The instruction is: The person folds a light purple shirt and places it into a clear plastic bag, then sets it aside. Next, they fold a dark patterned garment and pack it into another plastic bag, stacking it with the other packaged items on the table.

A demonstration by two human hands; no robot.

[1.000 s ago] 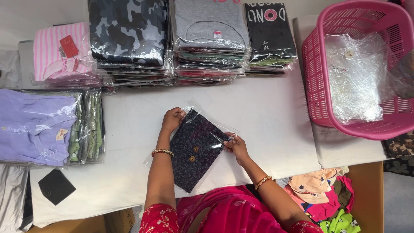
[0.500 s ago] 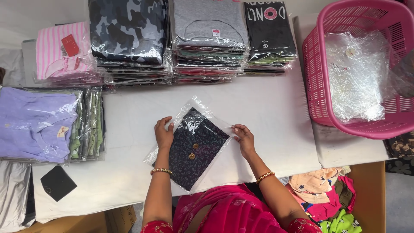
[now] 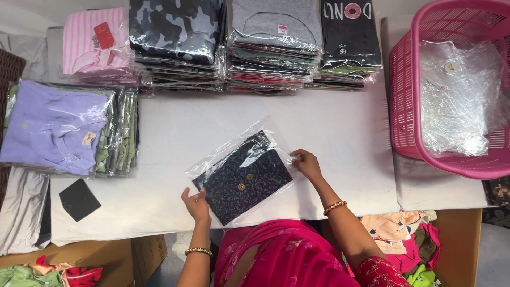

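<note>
A folded dark patterned garment with two gold buttons, inside a clear plastic bag (image 3: 241, 178), lies tilted on the white table (image 3: 340, 127) in front of me. My left hand (image 3: 196, 203) grips the bag's near left corner. My right hand (image 3: 305, 163) pinches the bag's right edge. The bag's open flap sticks out toward the upper left, past the garment.
Stacks of bagged folded clothes (image 3: 276, 42) line the far edge. A lilac bagged pile (image 3: 58, 125) sits at left, a small black piece (image 3: 78, 199) near it. A pink basket (image 3: 406, 90) with empty clear bags stands at right. Loose clothes (image 3: 404, 234) lie below the table.
My left hand slid from the bag's far corner down to its near left corner. My right hand shifted right along the edge, and the bagged garment now lies flatter.
</note>
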